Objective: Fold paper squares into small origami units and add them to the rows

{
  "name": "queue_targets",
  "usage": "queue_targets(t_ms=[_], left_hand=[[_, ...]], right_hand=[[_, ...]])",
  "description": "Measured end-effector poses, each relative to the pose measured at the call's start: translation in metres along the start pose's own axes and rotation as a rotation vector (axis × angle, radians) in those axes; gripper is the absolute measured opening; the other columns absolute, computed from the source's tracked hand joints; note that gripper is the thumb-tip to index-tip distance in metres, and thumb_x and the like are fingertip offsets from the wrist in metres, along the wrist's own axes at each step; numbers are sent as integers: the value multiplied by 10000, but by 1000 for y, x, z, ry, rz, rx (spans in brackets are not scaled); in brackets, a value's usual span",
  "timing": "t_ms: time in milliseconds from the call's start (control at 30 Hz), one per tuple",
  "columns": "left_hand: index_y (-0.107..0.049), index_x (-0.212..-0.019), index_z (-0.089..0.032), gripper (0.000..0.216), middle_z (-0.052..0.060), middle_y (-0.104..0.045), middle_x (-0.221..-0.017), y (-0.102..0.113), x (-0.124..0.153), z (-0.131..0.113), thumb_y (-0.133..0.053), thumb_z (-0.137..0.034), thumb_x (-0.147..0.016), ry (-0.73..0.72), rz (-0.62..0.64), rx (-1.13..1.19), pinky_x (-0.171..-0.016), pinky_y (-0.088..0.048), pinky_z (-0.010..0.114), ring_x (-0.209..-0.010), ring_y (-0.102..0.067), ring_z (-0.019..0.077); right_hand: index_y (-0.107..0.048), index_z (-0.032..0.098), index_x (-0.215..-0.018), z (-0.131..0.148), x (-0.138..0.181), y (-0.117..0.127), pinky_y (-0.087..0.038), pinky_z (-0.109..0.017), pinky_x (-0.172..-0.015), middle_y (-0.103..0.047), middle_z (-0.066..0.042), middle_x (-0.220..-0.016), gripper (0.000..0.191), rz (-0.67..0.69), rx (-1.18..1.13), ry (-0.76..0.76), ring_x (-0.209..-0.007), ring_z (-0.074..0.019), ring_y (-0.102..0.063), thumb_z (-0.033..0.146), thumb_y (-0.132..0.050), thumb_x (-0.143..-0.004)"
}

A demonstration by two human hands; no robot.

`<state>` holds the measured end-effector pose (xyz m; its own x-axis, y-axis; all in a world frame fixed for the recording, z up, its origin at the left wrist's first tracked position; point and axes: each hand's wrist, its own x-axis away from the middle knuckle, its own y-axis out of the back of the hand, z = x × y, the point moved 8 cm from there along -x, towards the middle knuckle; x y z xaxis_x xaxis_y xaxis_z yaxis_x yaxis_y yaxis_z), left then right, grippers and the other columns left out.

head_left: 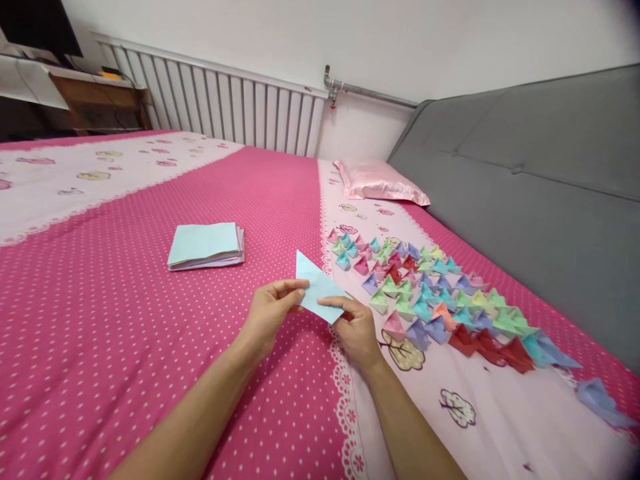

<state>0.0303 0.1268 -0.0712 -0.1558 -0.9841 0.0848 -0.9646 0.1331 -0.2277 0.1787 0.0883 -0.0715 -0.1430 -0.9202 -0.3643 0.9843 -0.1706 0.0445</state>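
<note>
A light blue sheet of paper (pixel 316 285), folded to a pointed, roughly triangular shape, is held up over the bed between both hands. My left hand (pixel 273 310) pinches its left edge with thumb and fingers. On the lower right side, my right hand (pixel 356 330) grips it, the thumb lying across its face. To the left lies a stack of coloured paper (pixel 206 245) with a pale blue sheet on top. Several rows of small folded paper boats (pixel 425 293) in many colours stand to the right of my right hand.
The bed is covered by a pink dotted bedspread (pixel 125 320). A pink pillow (pixel 380 181) lies near the grey padded headboard (pixel 525 147). Along the wall runs a white radiator (pixel 215 93) with a pipe (pixel 375 92). A screen (pixel 40 27) stands on a desk (pixel 95 93) at far left.
</note>
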Motion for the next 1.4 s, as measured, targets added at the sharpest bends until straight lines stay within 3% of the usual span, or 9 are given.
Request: queue_targets(t_ms=[200, 467, 633, 900, 1100, 1267, 1400], left_hand=[[-703, -823, -121, 263, 60, -696, -742, -1, 2, -1, -687, -235, -587, -10, -4, -28, -605, -435, 235, -590, -573, 114], [-704, -874, -131, 282, 71, -708, -759, -6, 4, -6, -683, -279, -635, -37, 43, -158, -599, -434, 233, -613, -586, 124], [-694, -889, -148, 378, 68, -713, -795, -14, 4, -2, -764, -287, -544, -22, 116, -108, -626, -456, 245, -657, -611, 137], [-699, -863, -123, 329, 7, -651, -549, -15, 4, -2, -745, -246, -561, -25, 100, -149, -503, -394, 211, -477, -511, 78], [-700, -838, -131, 269, 11, -656, -589, -14, 3, -3, -720, -189, -576, -85, 94, -129, -494, -398, 212, -479, -510, 76], [-622, -1051, -125, 470, 47, -695, -780, -20, 3, -6, -708, -164, -591, -133, 160, -18, -573, -447, 215, -635, -602, 111], [-447, -1260, -127, 681, 22, -674, -719, -28, 7, -8, -681, -146, -622, -129, 232, -68, -545, -420, 201, -609, -587, 101]], right_hand=[[-705, 256, -871, -4, -3, 0, -471, -307, -750, -662, -25, -887, 238, -8, -21, -15, -829, -186, -610, 165, -602, -677], [-684, 198, -713, -6, -4, 12, -442, -267, -639, -650, -30, -812, 125, -130, -35, -48, -704, -154, -571, 305, -620, -729], [-637, 177, -633, -6, -2, 16, -406, -236, -563, -618, -5, -660, 168, -183, -43, -60, -591, -118, -517, 323, -641, -717], [-505, 177, -669, -19, 0, 21, -345, -187, -450, -506, 66, -565, 259, -281, -187, -116, -475, -68, -450, 310, -720, -616], [-515, 207, -883, -18, 0, 19, -378, -188, -481, -550, 71, -611, 336, -280, -246, -134, -493, -73, -491, 265, -720, -623], [-620, 184, -845, -12, -1, 12, -436, -231, -621, -637, 12, -747, 217, -189, -228, -114, -650, -112, -567, 254, -693, -654], [-656, 165, -774, -13, 0, 6, -440, -261, -659, -641, 12, -681, 155, -112, -206, -130, -652, -135, -571, 256, -692, -654]])
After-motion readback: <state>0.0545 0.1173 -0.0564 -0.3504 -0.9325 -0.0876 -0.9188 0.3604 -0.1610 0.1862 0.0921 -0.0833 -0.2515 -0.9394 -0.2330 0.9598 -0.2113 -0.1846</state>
